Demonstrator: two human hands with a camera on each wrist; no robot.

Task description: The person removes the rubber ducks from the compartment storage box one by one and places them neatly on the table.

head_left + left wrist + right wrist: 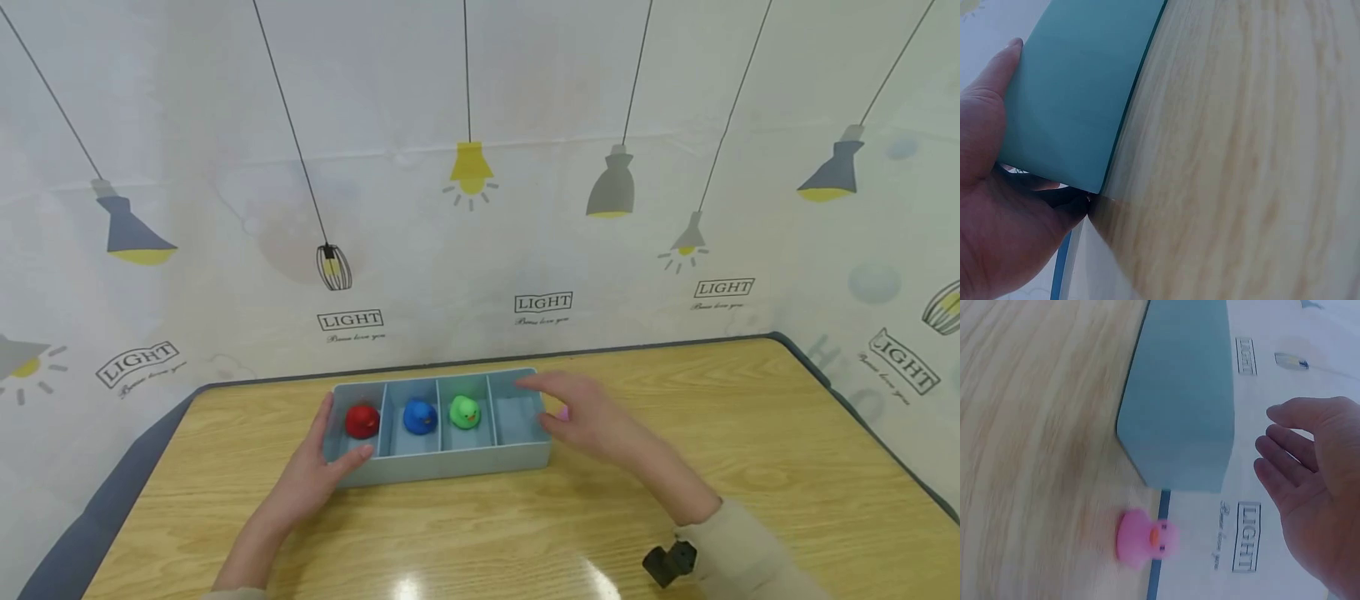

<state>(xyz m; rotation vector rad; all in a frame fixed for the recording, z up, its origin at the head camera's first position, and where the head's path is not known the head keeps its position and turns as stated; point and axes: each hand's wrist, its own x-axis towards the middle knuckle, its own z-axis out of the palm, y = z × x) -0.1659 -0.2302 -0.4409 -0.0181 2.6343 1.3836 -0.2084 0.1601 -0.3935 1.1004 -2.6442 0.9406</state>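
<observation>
A long blue-grey divided box [450, 462] sits on the table, seen from above in the head view. From its left end, a red duck [362, 422], a blue duck [420, 417] and a green duck [465, 412] each occupy one compartment; the rightmost compartment holds nothing. My left hand [311, 475] grips the left end, its thumb at the front wall and fingers round the end. Above the right end hovers my right hand [596, 417], fingers relaxed, apart from the box in the right wrist view. A pink duck [1141, 539] stands just beyond that end, mostly hidden in the head view.
The wooden table [480, 533] stretches to a printed backdrop [420, 217] of lamps behind the box. A small black object [670, 563] is at the right sleeve [742, 550].
</observation>
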